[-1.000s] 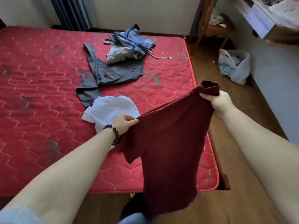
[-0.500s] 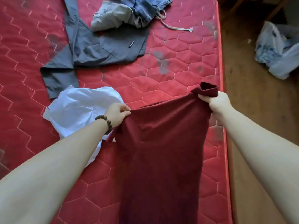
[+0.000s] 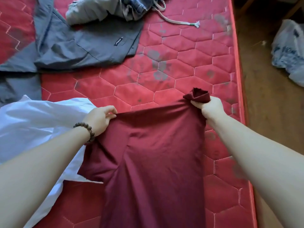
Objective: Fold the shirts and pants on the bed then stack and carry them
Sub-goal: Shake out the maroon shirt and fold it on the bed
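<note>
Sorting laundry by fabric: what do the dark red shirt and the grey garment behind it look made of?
Dark red shirt: likely a soft matte knit, cotton-like, since it drapes and bunches limply.
Grey garment: apparently a smoother woven fabric; it has crisper creases, visible seams and a small sewn label.

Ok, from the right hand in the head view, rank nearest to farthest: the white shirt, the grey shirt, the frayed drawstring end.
From the right hand, gripping the maroon shirt:
1. Frayed drawstring end, straight up the bed.
2. White shirt, across to the left.
3. Grey shirt, upper left; roughly level with 2, too close to call.
</note>
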Action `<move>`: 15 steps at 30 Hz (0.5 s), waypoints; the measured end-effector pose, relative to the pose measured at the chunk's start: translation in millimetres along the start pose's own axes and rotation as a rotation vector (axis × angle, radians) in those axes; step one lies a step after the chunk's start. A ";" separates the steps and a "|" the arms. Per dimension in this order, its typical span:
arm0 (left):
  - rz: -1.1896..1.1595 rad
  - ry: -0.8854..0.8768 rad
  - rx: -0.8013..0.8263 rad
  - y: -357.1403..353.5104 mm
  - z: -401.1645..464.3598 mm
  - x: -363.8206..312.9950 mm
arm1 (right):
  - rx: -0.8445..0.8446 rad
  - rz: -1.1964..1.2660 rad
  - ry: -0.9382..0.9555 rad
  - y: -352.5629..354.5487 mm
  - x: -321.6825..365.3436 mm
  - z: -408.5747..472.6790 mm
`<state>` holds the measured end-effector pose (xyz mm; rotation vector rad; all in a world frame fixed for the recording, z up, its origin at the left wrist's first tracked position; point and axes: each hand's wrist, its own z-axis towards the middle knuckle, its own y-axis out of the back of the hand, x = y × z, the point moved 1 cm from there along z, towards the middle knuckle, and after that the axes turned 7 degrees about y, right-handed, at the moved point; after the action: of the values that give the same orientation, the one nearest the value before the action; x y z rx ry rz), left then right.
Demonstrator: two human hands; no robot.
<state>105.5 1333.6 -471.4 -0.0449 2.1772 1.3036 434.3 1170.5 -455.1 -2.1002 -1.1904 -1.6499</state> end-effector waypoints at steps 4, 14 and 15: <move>0.009 -0.015 -0.043 5.1 14.0 -1.5 | -0.008 0.039 0.075 -8.9 19.5 16.8; 0.409 -0.084 -0.403 -13.0 11.3 -43.8 | -0.203 -0.736 0.360 -34.9 -6.5 -13.9; 0.393 -0.202 -0.404 -25.0 2.7 -58.1 | -0.162 -0.815 0.496 -43.5 -12.0 -26.3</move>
<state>162.6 1307.6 -463.0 0.3562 1.7776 1.8641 384.5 1177.3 -469.6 -1.1549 -1.8865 -2.4583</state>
